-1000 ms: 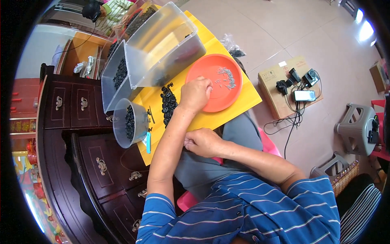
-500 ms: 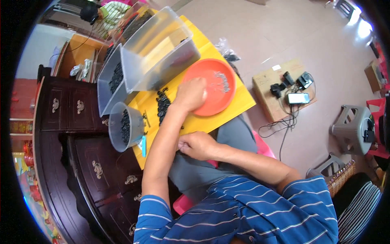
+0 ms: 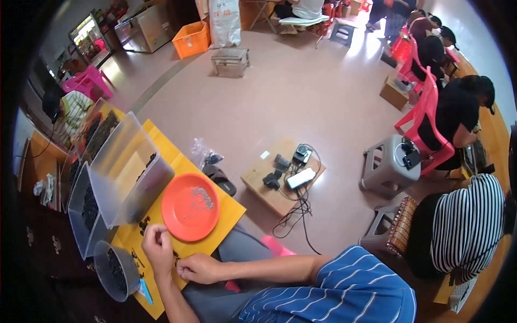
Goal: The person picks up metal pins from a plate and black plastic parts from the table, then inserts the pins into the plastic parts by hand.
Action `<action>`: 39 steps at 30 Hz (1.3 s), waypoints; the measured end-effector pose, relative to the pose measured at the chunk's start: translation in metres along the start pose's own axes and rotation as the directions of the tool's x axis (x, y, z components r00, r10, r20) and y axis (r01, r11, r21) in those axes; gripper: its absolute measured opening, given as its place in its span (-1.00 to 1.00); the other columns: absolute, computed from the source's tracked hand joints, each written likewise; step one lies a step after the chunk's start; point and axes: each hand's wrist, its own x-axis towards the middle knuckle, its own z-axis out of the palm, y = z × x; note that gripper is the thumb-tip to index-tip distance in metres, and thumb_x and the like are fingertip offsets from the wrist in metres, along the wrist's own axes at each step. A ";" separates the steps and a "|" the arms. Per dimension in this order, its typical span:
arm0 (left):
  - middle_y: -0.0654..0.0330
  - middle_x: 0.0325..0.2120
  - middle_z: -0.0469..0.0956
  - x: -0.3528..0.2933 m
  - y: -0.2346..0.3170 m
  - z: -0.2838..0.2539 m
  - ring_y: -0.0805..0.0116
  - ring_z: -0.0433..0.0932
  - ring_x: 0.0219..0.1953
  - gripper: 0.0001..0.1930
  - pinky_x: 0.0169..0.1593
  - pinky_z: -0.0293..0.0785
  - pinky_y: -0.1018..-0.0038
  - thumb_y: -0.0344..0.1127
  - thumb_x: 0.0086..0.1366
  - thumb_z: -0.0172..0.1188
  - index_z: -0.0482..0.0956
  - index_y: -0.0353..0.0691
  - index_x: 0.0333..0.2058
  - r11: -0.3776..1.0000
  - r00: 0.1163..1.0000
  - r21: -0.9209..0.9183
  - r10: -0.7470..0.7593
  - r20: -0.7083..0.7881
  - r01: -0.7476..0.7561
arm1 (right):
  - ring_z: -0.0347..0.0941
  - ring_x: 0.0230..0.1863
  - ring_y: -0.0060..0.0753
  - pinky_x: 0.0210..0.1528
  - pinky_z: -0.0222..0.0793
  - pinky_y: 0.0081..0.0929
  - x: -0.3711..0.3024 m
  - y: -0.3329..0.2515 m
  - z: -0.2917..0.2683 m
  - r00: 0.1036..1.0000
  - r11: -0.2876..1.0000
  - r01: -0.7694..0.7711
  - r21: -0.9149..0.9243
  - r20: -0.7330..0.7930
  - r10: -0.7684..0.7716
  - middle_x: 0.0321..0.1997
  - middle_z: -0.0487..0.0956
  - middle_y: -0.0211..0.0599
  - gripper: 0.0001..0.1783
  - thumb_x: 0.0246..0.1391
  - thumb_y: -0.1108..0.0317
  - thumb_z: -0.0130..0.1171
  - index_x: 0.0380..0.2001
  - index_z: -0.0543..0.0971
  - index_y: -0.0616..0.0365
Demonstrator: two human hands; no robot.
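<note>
My left hand point(image 3: 158, 250), fingers curled together, is held over the yellow board point(image 3: 229, 207), beside the near left rim of an orange plate point(image 3: 173, 220). A scatter of small thin silvery pieces point(image 3: 202, 197) lies on the plate. Close by, my right hand point(image 3: 199, 268) is closed above my lap at the board's near edge; small black parts point(image 3: 176, 257) show between the two hands. What either hand pinches is hidden or too small to name. More black parts point(image 3: 144, 223) lie on the board behind my left hand.
At the left stand a clear plastic bin point(image 3: 129, 183), another bin point(image 3: 86, 215) of black parts and a round tub point(image 3: 116, 272). A light-blue tool point(image 3: 146, 291) lies beside the tub. Right of the board, a cardboard box point(image 3: 258, 175) carries devices and cables. Several people sit along the right.
My left hand has drawn back from over the orange plate toward my right hand. The whole view has swung up and to the right, bringing more of the room into sight.
</note>
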 end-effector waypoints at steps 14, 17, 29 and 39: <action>0.29 -0.38 0.42 -0.111 -0.027 -0.041 0.57 0.37 -0.44 -0.93 -0.41 0.27 0.62 -0.62 0.25 0.06 0.49 -0.33 -0.34 0.938 0.957 -0.230 -0.282 -0.071 0.259 | 0.42 -0.29 -0.67 -0.20 0.40 -0.58 0.009 0.005 0.002 0.990 0.909 -0.077 0.410 -0.077 0.119 -0.36 0.54 -0.47 -0.87 0.25 0.39 0.16 -0.19 0.53 0.19; 0.36 -0.35 0.40 -0.113 -0.015 -0.037 0.65 0.34 -0.43 -0.92 -0.37 0.27 0.69 -0.60 0.30 0.07 0.46 -0.30 -0.27 0.923 0.947 -0.246 -0.316 -0.051 0.295 | 0.40 -0.37 -0.68 -0.31 0.37 -0.56 0.009 0.007 0.005 0.986 0.912 -0.035 0.409 -0.137 0.099 -0.44 0.50 -0.49 -0.91 0.20 0.42 0.18 -0.27 0.54 0.20; 0.30 -0.40 0.43 -0.110 0.012 -0.036 0.57 0.41 -0.40 -0.72 -0.29 0.38 0.62 -0.66 0.22 0.13 0.41 -0.29 -0.11 0.973 0.970 -0.085 -0.221 -0.098 0.213 | 0.39 -0.35 -0.67 -0.27 0.38 -0.58 0.004 -0.002 0.002 0.996 0.955 -0.060 0.292 -0.041 0.076 -0.43 0.49 -0.51 -0.89 0.16 0.41 0.20 -0.25 0.55 0.14; 0.18 -0.43 0.47 -0.104 0.039 -0.042 0.41 0.43 -0.44 -0.75 -0.33 0.39 0.48 -0.62 0.22 0.16 0.45 -0.34 -0.11 0.968 0.996 0.237 -0.080 -0.027 0.084 | 0.36 -0.43 -0.71 -0.36 0.35 -0.61 0.007 0.008 0.006 0.990 0.910 -0.142 0.389 0.077 0.122 -0.49 0.46 -0.57 -0.89 0.23 0.34 0.21 -0.30 0.55 0.14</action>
